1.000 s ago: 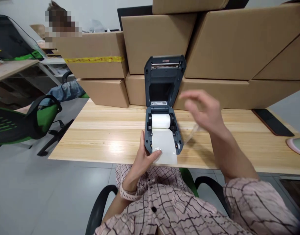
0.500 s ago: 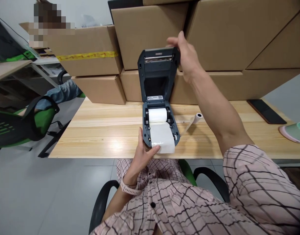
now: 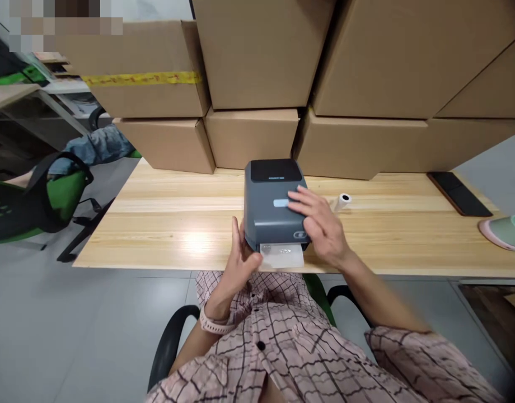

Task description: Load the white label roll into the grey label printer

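Note:
A dark grey label printer stands near the table's front edge with its lid down. A white strip of label paper sticks out of its front slot. My left hand is at the printer's left front corner, index finger and thumb spread apart, the thumb by the strip's left edge. Some of its fingers are hidden beside the printer. My right hand lies on the right side of the lid with fingers stretched out. Behind that hand is a small white paper roll, partly hidden.
Stacked cardboard boxes line the back of the wooden table. To the right lie a black phone and a green-and-pink cup-like object. Another person sits at the left, near a green chair.
The printer's lid has swung down from raised to shut, hiding the label roll inside. My right hand has come down with it onto the lid. My left thumb has shifted to the strip's left edge.

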A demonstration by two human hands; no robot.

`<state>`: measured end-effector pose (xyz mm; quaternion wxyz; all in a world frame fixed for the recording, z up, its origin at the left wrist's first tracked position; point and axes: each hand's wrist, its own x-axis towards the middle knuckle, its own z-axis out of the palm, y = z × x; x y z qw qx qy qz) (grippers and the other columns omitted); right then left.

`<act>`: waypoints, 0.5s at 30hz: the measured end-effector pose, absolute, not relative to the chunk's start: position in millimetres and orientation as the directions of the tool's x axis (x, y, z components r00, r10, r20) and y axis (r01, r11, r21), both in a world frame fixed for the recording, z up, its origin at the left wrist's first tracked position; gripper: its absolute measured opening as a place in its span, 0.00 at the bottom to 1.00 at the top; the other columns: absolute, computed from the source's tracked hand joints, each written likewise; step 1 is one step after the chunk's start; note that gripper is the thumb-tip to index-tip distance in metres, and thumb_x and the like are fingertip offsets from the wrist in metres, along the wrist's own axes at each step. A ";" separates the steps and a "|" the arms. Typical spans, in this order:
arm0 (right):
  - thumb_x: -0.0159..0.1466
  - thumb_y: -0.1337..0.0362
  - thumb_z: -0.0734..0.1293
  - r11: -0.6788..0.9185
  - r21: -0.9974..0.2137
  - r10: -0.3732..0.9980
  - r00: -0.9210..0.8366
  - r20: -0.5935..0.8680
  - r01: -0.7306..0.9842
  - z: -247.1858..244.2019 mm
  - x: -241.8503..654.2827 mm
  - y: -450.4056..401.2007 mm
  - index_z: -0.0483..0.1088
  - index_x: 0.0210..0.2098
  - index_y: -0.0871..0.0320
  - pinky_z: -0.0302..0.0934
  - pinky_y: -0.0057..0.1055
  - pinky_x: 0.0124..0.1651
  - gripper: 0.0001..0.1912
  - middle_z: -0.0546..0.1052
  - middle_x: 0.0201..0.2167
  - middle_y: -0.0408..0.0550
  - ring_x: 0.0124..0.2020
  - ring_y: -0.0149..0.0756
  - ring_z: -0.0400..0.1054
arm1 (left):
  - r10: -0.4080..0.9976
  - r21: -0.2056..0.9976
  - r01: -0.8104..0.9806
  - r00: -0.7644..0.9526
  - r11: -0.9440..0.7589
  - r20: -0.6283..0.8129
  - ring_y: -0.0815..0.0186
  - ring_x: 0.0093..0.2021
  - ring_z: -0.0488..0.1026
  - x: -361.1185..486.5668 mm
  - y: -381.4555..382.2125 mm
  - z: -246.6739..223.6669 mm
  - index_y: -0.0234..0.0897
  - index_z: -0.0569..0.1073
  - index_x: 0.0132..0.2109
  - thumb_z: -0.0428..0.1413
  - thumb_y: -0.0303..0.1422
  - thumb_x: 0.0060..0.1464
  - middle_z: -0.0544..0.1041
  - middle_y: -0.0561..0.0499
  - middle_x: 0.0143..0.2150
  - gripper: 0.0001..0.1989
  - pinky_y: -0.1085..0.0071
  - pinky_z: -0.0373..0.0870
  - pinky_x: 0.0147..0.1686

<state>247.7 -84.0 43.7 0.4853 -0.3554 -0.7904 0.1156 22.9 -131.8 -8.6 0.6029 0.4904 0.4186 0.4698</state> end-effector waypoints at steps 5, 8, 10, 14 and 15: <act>0.75 0.65 0.56 0.733 -0.440 0.603 -0.196 0.774 0.519 2.9 239.1 -97.8 0.68 0.65 0.48 0.61 0.58 0.69 0.23 0.74 0.64 0.48 0.70 0.48 0.63 | 0.998 0.982 -0.187 0.066 0.011 0.001 0.48 0.80 0.37 27.9 -104.8 -2.1 0.48 0.28 0.78 0.58 0.59 0.57 0.38 0.42 0.81 0.59 0.50 0.42 0.77; 0.75 0.62 0.55 0.747 -0.419 0.573 -0.182 0.799 0.517 -4.6 237.4 -96.7 0.67 0.66 0.46 0.61 0.58 0.68 0.23 0.74 0.64 0.47 0.70 0.48 0.64 | 0.998 0.988 -0.155 0.067 0.017 -0.007 0.47 0.79 0.42 35.4 -94.9 5.0 0.46 0.29 0.78 0.63 0.54 0.56 0.42 0.41 0.81 0.61 0.50 0.46 0.76; 0.76 0.59 0.54 0.750 -0.429 0.577 -0.180 0.797 0.503 -8.3 237.4 -96.8 0.67 0.66 0.45 0.60 0.58 0.69 0.22 0.74 0.64 0.46 0.70 0.48 0.63 | 0.997 0.990 -0.143 0.082 0.018 -0.006 0.46 0.79 0.45 38.1 -95.0 6.8 0.47 0.30 0.78 0.63 0.53 0.57 0.44 0.40 0.80 0.60 0.50 0.49 0.75; 0.76 0.53 0.53 0.730 -0.478 0.611 -0.152 0.777 0.489 -16.0 236.1 -98.1 0.67 0.65 0.43 0.58 0.57 0.69 0.23 0.74 0.63 0.45 0.70 0.48 0.62 | 0.998 0.992 -0.120 0.040 -0.037 0.043 0.47 0.77 0.50 41.9 -98.1 3.0 0.46 0.38 0.78 0.62 0.51 0.58 0.48 0.40 0.80 0.54 0.51 0.54 0.74; 0.76 0.53 0.52 0.729 -0.478 0.608 -0.141 0.781 0.490 -17.4 235.3 -98.0 0.68 0.64 0.42 0.58 0.57 0.69 0.23 0.74 0.62 0.45 0.70 0.48 0.62 | 0.997 0.991 -0.113 0.012 -0.071 0.073 0.47 0.77 0.51 43.3 -97.6 1.7 0.45 0.42 0.78 0.62 0.52 0.58 0.49 0.40 0.79 0.52 0.52 0.54 0.73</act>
